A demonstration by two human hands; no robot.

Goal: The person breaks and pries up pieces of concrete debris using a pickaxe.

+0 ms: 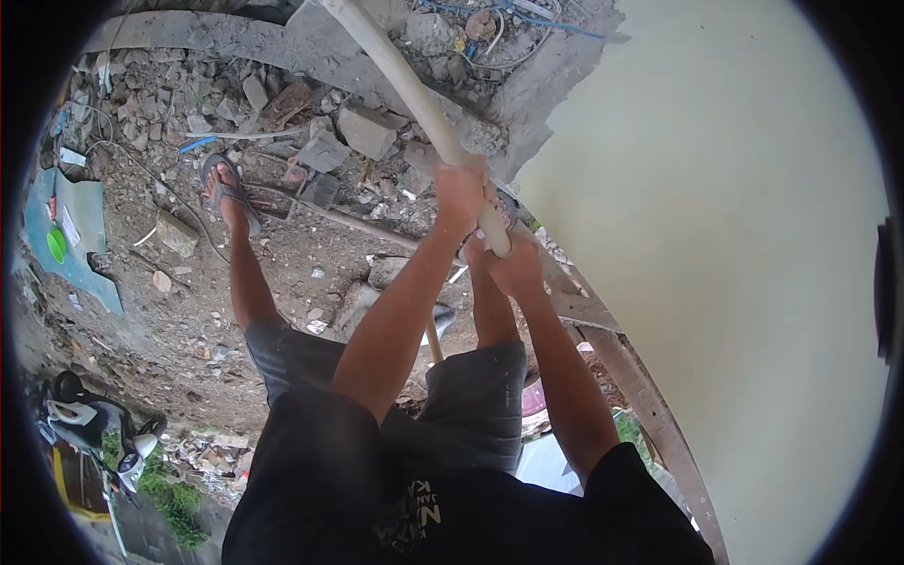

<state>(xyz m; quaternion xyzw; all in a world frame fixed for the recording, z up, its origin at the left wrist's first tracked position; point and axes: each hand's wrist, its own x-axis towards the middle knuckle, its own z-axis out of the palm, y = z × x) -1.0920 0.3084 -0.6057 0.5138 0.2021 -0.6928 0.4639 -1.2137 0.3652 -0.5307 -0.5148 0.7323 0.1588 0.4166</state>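
Observation:
A long pale wooden handle [400, 80] slants from the top edge down to its butt end near the middle of the view. Whatever sits at its far end is outside the picture. My left hand [461, 193] wraps around the handle higher up, slightly blurred. Closer to the butt, my right hand [515, 266] is closed on the same handle. Below the hands stand my feet in grey sandals [231, 198], set wide apart on rubble. Grey concrete [556, 71] with a ragged edge lies beyond the handle.
A pale wall [725, 235] fills the right side. Broken concrete blocks [367, 132] and a metal rod [358, 223] lie around my feet. At left is a blue-grey sheet [80, 212] with a green scoop-like item [56, 245]; a motorbike [85, 419] stands at lower left.

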